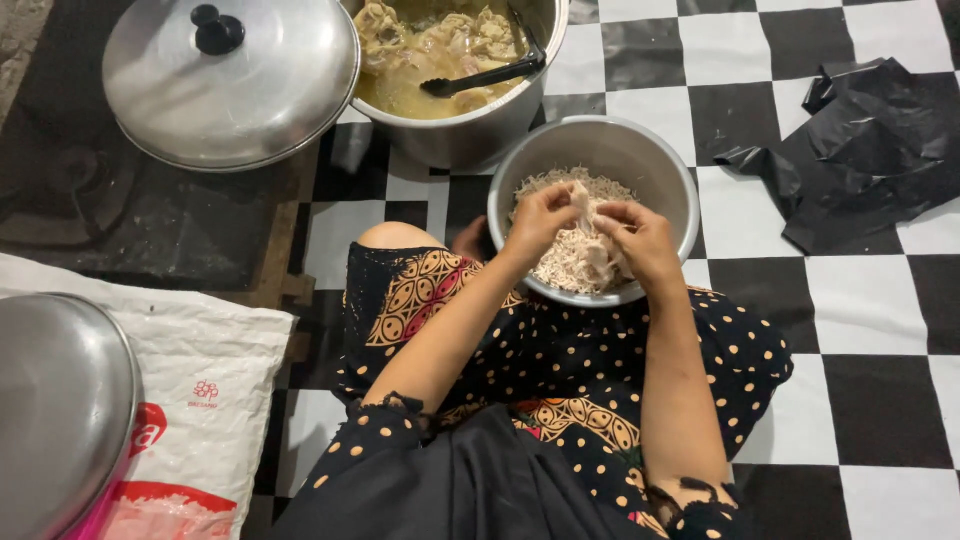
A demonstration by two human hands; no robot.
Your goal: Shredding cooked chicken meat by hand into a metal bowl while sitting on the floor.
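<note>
So from my end, both hands were over one metal bowl [655,170] sitting mid-frame on the checkered floor [880,400], right at the person's lap. The left hand [540,222] and right hand [640,238] were each pinched mostly closed on the same single piece of chicken [582,200], fingers curled around it, held just above the pile of shredded meat [575,255] that filled the near half of that bowl.

I counted one big pot [470,130] at the top center, full of yellowish broth and chicken pieces, with one black pair of tongs [490,75] resting in it. One round metal lid [240,90] with a black knob lay at upper left, just beside the pot. One more metal pan [55,400] poked in at lower left on top of one white sack [210,370]. One crumpled black plastic bag [860,150] lay at the upper right.
</note>
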